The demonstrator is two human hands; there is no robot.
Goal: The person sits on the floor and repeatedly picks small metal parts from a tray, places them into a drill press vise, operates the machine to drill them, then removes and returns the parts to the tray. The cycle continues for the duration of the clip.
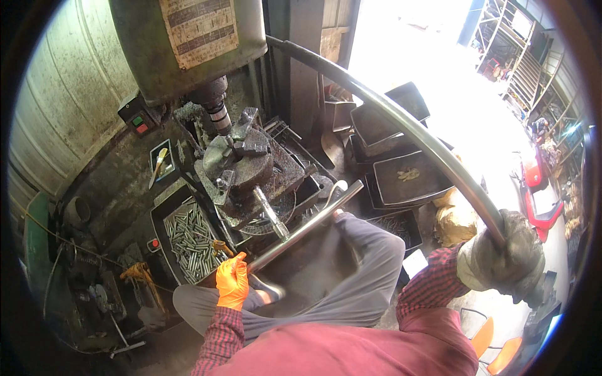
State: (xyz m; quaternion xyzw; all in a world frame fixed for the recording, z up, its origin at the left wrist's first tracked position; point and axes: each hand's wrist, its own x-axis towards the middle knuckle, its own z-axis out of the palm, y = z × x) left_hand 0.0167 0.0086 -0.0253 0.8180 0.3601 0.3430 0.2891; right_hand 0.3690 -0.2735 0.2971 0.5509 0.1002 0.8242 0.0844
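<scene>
My left hand [232, 282], in an orange glove, has its fingers closed beside the lower end of a long metal bar [307, 224]; whatever they hold is hidden. The bar meets the shaft [271, 213] that sticks out of the chuck [237, 160] on the drill press table. My right hand [501, 260], in a dirty grey glove, is wrapped round the end of a long lever [401, 116] that runs from the drill press head [191, 44]. Over the chuck stands the spindle [216, 109]. Close to my left hand lies a tray of small metal pins [189, 235].
Dark metal trays [411, 178] are stacked at right beyond my knee, near a tan sack [456, 222]. A switch box [138, 119] is on the left, above a small tray with a brush [159, 164]. Machinery [100, 301] stands at lower left.
</scene>
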